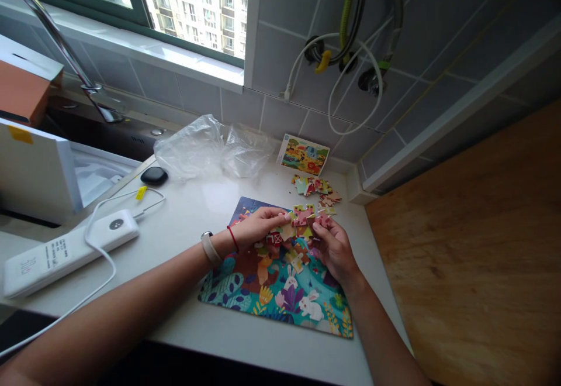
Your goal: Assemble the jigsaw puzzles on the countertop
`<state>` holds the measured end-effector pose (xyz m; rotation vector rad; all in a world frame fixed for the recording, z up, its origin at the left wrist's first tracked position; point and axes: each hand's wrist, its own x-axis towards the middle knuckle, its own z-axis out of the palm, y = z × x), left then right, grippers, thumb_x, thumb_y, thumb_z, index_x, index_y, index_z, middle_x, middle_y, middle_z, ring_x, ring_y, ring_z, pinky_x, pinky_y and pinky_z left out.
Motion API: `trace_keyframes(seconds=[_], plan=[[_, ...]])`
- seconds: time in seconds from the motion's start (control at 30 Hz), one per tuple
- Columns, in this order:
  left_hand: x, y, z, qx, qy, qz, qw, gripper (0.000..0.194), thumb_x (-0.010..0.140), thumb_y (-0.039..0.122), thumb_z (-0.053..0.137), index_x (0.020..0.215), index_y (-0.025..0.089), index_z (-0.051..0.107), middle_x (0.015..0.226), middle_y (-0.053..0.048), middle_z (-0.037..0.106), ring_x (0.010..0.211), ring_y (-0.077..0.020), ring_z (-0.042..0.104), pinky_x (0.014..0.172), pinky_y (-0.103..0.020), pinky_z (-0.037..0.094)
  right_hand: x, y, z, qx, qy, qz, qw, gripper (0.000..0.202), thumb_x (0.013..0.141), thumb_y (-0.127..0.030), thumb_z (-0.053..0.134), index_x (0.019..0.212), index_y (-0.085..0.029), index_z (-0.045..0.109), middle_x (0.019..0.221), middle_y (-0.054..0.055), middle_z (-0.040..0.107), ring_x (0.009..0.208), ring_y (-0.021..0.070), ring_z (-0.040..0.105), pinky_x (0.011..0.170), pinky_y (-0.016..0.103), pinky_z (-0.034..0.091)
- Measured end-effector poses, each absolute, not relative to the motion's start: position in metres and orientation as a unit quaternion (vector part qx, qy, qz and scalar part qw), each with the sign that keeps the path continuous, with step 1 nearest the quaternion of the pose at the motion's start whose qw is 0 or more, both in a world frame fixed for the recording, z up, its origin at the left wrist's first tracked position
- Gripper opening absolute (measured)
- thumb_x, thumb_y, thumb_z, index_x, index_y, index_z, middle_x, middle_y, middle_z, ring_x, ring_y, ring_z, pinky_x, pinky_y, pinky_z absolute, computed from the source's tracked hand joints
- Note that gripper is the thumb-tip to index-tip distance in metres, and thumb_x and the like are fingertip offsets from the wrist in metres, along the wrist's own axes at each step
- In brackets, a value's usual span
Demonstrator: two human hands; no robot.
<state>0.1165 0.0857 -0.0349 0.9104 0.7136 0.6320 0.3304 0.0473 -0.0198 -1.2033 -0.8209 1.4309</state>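
Observation:
Over a colourful jigsaw puzzle with rabbits and plants, both of my hands are raised at its upper part. My left hand, with a red string and a watch band at the wrist, is closed, its thumb and fingers pinching a small cluster of joined puzzle pieces. My right hand is closed too, thumb and fingers on a pink puzzle piece at the cluster's right side. Whether that piece is locked into the cluster, I cannot tell. Loose puzzle pieces lie just beyond my hands.
A picture card leans near the tiled wall. Crumpled clear plastic bags lie behind the puzzle. To the left are a white power strip with a cable, a black case and a sink with boxes. A wooden panel borders the right.

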Motion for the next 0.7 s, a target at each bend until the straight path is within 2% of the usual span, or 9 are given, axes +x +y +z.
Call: trace_keyframes(seconds=[0.13,0.23,0.37,0.47,0.57,0.7], plan=[[0.115,0.091,-0.033,0.424,0.361,0.31,0.771,0.048,0.082,0.064,0.08,0.094,0.02,0.068,0.078,-0.005,0.078,0.066,-0.023,0.077,0.041,-0.019,0.048,0.334,0.051,-0.019,-0.515,-0.329,0.577,0.542,0.044,0.06,-0.043,0.097,0.08,-0.022,0.065,0.072,-0.003,0.065,0.057,0.0116,0.056,0.046,0.021,0.049],[0.114,0.097,-0.031,0.404,0.405,0.356,0.739,0.044,0.084,0.06,0.079,0.092,0.019,0.065,0.077,-0.004,0.076,0.06,-0.0207,0.075,0.038,-0.019,0.047,0.337,0.052,-0.02,-0.53,-0.349,0.562,0.531,0.045,0.061,-0.046,0.097,0.079,-0.021,0.064,0.069,-0.004,0.063,0.054,0.01,0.054,0.045,0.019,0.047],[0.11,0.106,-0.029,0.361,0.468,0.42,0.688,0.036,0.091,0.052,0.073,0.093,0.017,0.065,0.07,-0.002,0.072,0.05,-0.016,0.068,0.037,-0.02,0.046,0.338,0.053,-0.022,-0.576,-0.383,0.541,0.478,0.051,0.06,-0.055,0.096,0.078,-0.019,0.064,0.06,-0.004,0.062,0.047,0.0101,0.052,0.043,0.021,0.046],[0.107,0.109,-0.028,0.335,0.465,0.455,0.682,0.034,0.092,0.049,0.073,0.095,0.016,0.066,0.068,-0.001,0.07,0.042,-0.0122,0.06,0.035,-0.019,0.041,0.338,0.052,-0.022,-0.612,-0.416,0.531,0.413,0.055,0.062,-0.063,0.093,0.081,-0.02,0.064,0.051,-0.003,0.061,0.04,0.0118,0.05,0.036,0.022,0.039],[0.107,0.107,-0.024,0.341,0.402,0.417,0.74,0.034,0.094,0.047,0.071,0.102,0.013,0.069,0.07,-0.003,0.072,0.042,-0.0128,0.061,0.035,-0.02,0.04,0.339,0.051,-0.022,-0.62,-0.448,0.527,0.371,0.056,0.067,-0.067,0.088,0.087,-0.02,0.066,0.047,-0.004,0.06,0.033,0.0099,0.042,0.031,0.02,0.027],[0.108,0.102,-0.023,0.331,0.359,0.288,0.824,0.03,0.097,0.041,0.068,0.107,0.013,0.068,0.072,-0.007,0.074,0.056,-0.0189,0.072,0.036,-0.019,0.042,0.348,0.053,-0.024,-0.617,-0.45,0.511,0.395,0.054,0.069,-0.067,0.086,0.084,-0.02,0.064,0.043,-0.007,0.053,0.03,0.0085,0.036,0.03,0.021,0.026]])
